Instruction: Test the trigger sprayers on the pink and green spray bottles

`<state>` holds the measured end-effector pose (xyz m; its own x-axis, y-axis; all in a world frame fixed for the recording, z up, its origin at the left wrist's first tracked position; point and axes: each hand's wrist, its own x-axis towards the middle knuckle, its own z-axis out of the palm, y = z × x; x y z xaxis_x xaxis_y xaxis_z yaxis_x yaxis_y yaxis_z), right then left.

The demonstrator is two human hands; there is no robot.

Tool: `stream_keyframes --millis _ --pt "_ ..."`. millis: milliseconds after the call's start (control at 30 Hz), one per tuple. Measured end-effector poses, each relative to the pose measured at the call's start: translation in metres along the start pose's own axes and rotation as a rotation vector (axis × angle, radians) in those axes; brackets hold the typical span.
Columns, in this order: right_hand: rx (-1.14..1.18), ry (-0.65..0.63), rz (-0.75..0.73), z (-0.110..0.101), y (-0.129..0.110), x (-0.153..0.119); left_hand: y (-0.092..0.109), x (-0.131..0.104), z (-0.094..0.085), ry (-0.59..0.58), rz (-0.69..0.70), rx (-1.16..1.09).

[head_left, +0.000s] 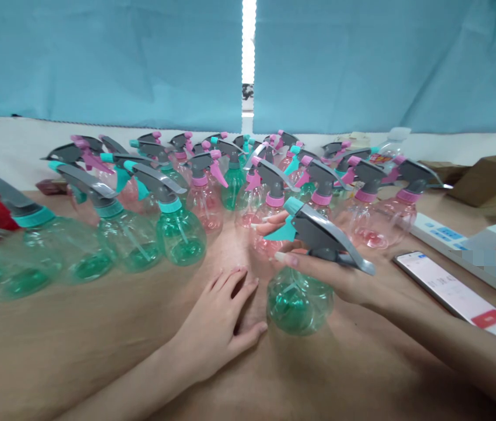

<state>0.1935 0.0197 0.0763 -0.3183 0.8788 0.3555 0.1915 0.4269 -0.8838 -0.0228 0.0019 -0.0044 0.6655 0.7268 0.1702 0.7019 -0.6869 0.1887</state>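
Observation:
A clear green spray bottle [299,301] with a grey and turquoise trigger head stands at the front middle of the wooden table. Around its neck, just under the head, is my right hand [318,266], thumb on the near side and fingers behind. My left hand [217,316] lies palm down on the tabletop to the left of this bottle, fingers stretched out and holding nothing. To the left, nearest that hand, another green spray bottle [181,234] has a turquoise collar. Behind my right hand is a pink spray bottle [269,207], partly hidden by it.
Several more green and pink spray bottles [206,204] fill the back and left of the table. At right lie a phone [453,286] and a white panel [440,231]. A cardboard box [484,178] sits behind them. A blue curtain [111,64] hangs at the back.

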Motion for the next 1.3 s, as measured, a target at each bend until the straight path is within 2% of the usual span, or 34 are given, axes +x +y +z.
stream_keyframes --millis 167,633,833,1100,1200,1300 --pt "0.006 0.021 -0.019 -0.001 -0.001 -0.002 0.000 0.001 0.000 0.010 0.004 -0.008" --pt "-0.018 -0.076 -0.015 -0.003 0.007 -0.001 -0.001 0.001 0.000 0.015 0.011 -0.002" --pt "-0.030 -0.027 -0.002 -0.003 0.003 0.000 -0.001 0.000 0.000 0.029 -0.003 -0.012" --pt "0.094 -0.072 -0.025 -0.001 0.009 -0.003 -0.001 0.001 0.001 0.017 0.006 0.006" --pt "0.068 -0.097 -0.013 -0.001 0.011 -0.003 -0.001 0.001 0.000 0.006 0.005 0.006" --pt "0.003 -0.058 -0.001 -0.001 0.012 -0.005 0.000 0.001 0.000 -0.005 0.002 -0.001"
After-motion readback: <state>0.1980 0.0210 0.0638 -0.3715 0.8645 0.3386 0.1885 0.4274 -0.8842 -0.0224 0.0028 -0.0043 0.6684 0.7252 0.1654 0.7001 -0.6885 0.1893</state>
